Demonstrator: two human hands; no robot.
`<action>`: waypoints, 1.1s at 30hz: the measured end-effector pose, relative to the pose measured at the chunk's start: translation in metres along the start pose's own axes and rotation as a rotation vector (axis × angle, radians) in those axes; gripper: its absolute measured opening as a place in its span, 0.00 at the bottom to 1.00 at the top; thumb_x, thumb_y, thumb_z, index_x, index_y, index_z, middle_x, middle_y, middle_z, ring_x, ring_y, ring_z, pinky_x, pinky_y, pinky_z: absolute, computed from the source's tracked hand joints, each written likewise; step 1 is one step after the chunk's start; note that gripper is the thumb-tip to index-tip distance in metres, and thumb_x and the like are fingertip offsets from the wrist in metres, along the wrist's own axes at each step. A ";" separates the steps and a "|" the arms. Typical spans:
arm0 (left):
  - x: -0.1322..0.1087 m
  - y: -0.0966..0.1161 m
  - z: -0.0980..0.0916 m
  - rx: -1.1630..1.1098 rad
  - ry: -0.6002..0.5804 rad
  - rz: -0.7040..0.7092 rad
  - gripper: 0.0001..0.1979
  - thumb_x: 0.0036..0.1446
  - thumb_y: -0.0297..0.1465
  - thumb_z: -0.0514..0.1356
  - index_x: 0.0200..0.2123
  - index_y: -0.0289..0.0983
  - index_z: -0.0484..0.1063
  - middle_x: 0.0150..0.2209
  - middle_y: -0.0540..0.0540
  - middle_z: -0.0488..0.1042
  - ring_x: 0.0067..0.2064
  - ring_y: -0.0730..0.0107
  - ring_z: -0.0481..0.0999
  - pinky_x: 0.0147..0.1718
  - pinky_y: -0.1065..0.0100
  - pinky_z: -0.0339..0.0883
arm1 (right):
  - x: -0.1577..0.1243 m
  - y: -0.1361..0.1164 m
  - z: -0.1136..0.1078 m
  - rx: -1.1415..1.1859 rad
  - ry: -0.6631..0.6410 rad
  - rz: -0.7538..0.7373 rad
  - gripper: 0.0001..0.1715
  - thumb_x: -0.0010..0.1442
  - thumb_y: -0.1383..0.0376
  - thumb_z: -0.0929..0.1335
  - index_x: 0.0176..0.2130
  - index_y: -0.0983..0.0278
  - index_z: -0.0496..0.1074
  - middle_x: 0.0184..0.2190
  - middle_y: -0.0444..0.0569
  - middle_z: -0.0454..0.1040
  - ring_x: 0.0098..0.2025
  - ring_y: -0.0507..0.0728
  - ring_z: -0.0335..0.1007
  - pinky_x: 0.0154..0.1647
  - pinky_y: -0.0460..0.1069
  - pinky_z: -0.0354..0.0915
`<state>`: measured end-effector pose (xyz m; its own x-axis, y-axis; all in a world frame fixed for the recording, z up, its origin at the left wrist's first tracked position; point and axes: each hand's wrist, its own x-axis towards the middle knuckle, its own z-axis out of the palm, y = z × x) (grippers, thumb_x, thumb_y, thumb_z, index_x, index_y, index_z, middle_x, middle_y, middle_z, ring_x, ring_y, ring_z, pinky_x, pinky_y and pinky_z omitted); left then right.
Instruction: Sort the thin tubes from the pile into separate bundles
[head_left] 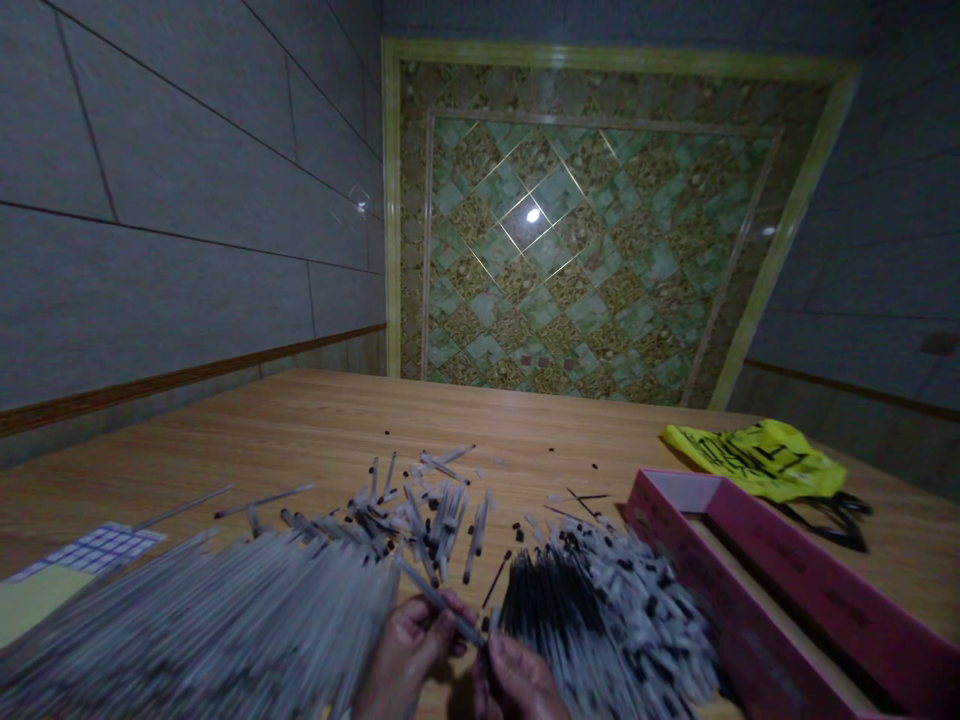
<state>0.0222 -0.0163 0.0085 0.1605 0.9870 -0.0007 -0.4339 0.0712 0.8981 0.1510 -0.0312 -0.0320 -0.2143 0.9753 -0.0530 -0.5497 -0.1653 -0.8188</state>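
Observation:
Low in the middle of the head view, my left hand [409, 645] is closed round a clear pen barrel [424, 583], which slants down to the right. At the barrel's lower, dark end, my right hand [523, 675] is closed in a pinch. A small pale piece sticks up by its thumb; its kind is unclear. Left of my hands lies a large heap of long clear pen barrels [225, 620]. Several short clear pieces with dark ends [442, 520] are scattered just beyond. On the right are dark-tipped thin sticks [551, 600] beside a pile of small translucent caps [652, 600].
An open pink box [817, 580] stands on the wooden table [480, 415] at the right. Behind it lies a yellow bag [757, 460] with black print and black straps. A checked paper [90, 550] lies at the left edge. Tiled walls surround the table.

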 end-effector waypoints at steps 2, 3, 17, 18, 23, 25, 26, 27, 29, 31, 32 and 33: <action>0.001 -0.002 -0.001 0.008 -0.040 -0.010 0.15 0.42 0.39 0.67 0.28 0.33 0.75 0.26 0.45 0.76 0.28 0.71 0.72 0.27 0.72 0.65 | 0.000 0.001 -0.001 0.040 -0.022 0.012 0.26 0.43 0.47 0.73 0.23 0.69 0.70 0.12 0.45 0.68 0.12 0.45 0.57 0.15 0.41 0.47; 0.001 -0.003 -0.002 0.014 -0.050 -0.010 0.14 0.43 0.39 0.67 0.28 0.33 0.75 0.25 0.45 0.76 0.27 0.72 0.72 0.27 0.72 0.64 | 0.000 0.001 -0.002 0.052 -0.026 0.017 0.25 0.43 0.48 0.73 0.23 0.69 0.71 0.12 0.45 0.68 0.13 0.45 0.58 0.16 0.41 0.48; 0.002 -0.002 0.000 0.086 0.042 -0.006 0.16 0.40 0.41 0.67 0.27 0.33 0.74 0.24 0.45 0.76 0.25 0.72 0.72 0.23 0.74 0.64 | -0.005 -0.001 -0.001 -0.183 0.031 -0.045 0.29 0.44 0.44 0.70 0.19 0.68 0.66 0.11 0.42 0.64 0.10 0.42 0.45 0.12 0.40 0.39; 0.002 -0.002 0.000 0.086 0.051 -0.009 0.17 0.40 0.41 0.67 0.27 0.33 0.74 0.24 0.45 0.77 0.25 0.72 0.72 0.23 0.74 0.64 | -0.007 -0.003 0.001 -0.211 0.056 -0.063 0.28 0.43 0.45 0.71 0.19 0.67 0.65 0.11 0.42 0.64 0.10 0.42 0.46 0.11 0.40 0.40; 0.005 -0.006 -0.003 0.116 0.062 -0.003 0.18 0.39 0.41 0.68 0.27 0.32 0.74 0.24 0.44 0.77 0.24 0.71 0.73 0.22 0.74 0.64 | -0.010 -0.008 0.007 -0.247 0.147 -0.169 0.27 0.36 0.49 0.75 0.23 0.65 0.63 0.10 0.38 0.63 0.09 0.43 0.45 0.11 0.40 0.43; 0.006 -0.008 -0.005 0.126 0.055 0.003 0.18 0.39 0.41 0.67 0.28 0.32 0.74 0.24 0.44 0.77 0.25 0.70 0.73 0.22 0.74 0.65 | -0.009 -0.008 0.008 -0.243 0.147 -0.182 0.27 0.36 0.50 0.75 0.23 0.64 0.63 0.10 0.36 0.60 0.09 0.42 0.44 0.11 0.40 0.42; 0.007 -0.009 -0.006 0.130 0.052 0.005 0.18 0.39 0.41 0.67 0.28 0.32 0.75 0.24 0.44 0.77 0.26 0.70 0.74 0.22 0.73 0.65 | -0.009 -0.008 0.008 -0.244 0.139 -0.165 0.27 0.37 0.49 0.75 0.23 0.65 0.63 0.10 0.36 0.60 0.10 0.42 0.43 0.11 0.40 0.41; 0.007 -0.009 -0.006 0.133 0.049 0.006 0.18 0.40 0.41 0.67 0.28 0.32 0.75 0.24 0.43 0.77 0.26 0.70 0.74 0.23 0.73 0.65 | -0.009 -0.008 0.007 -0.244 0.122 -0.137 0.27 0.40 0.47 0.73 0.23 0.65 0.64 0.10 0.37 0.61 0.10 0.41 0.42 0.11 0.40 0.40; 0.008 -0.009 -0.007 0.143 0.047 0.005 0.17 0.40 0.41 0.67 0.28 0.32 0.74 0.24 0.43 0.77 0.25 0.71 0.73 0.23 0.74 0.65 | -0.008 -0.008 0.005 -0.261 0.059 -0.065 0.30 0.44 0.42 0.68 0.23 0.67 0.66 0.10 0.41 0.62 0.09 0.42 0.43 0.11 0.41 0.40; 0.008 -0.010 -0.007 0.156 0.049 0.006 0.17 0.41 0.41 0.67 0.27 0.32 0.74 0.23 0.44 0.77 0.24 0.72 0.73 0.22 0.74 0.64 | -0.007 -0.007 0.003 -0.308 0.006 -0.024 0.33 0.46 0.39 0.65 0.21 0.68 0.67 0.10 0.43 0.63 0.09 0.43 0.44 0.11 0.42 0.40; 0.008 -0.010 -0.008 0.163 0.048 0.006 0.17 0.41 0.41 0.67 0.27 0.32 0.74 0.23 0.44 0.77 0.23 0.72 0.72 0.22 0.74 0.64 | -0.007 -0.007 0.003 -0.332 0.008 -0.030 0.33 0.46 0.39 0.65 0.20 0.68 0.67 0.10 0.43 0.63 0.10 0.44 0.45 0.11 0.42 0.41; 0.008 -0.010 -0.008 0.170 0.049 0.007 0.17 0.41 0.41 0.67 0.27 0.32 0.75 0.23 0.44 0.77 0.23 0.72 0.72 0.21 0.74 0.63 | -0.008 -0.007 0.003 -0.350 0.037 -0.052 0.32 0.44 0.40 0.67 0.20 0.67 0.67 0.10 0.43 0.63 0.10 0.44 0.47 0.12 0.42 0.42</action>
<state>0.0210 -0.0082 -0.0037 0.1130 0.9935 -0.0122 -0.2780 0.0434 0.9596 0.1546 -0.0377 -0.0242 -0.1598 0.9869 -0.0213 -0.2482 -0.0611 -0.9668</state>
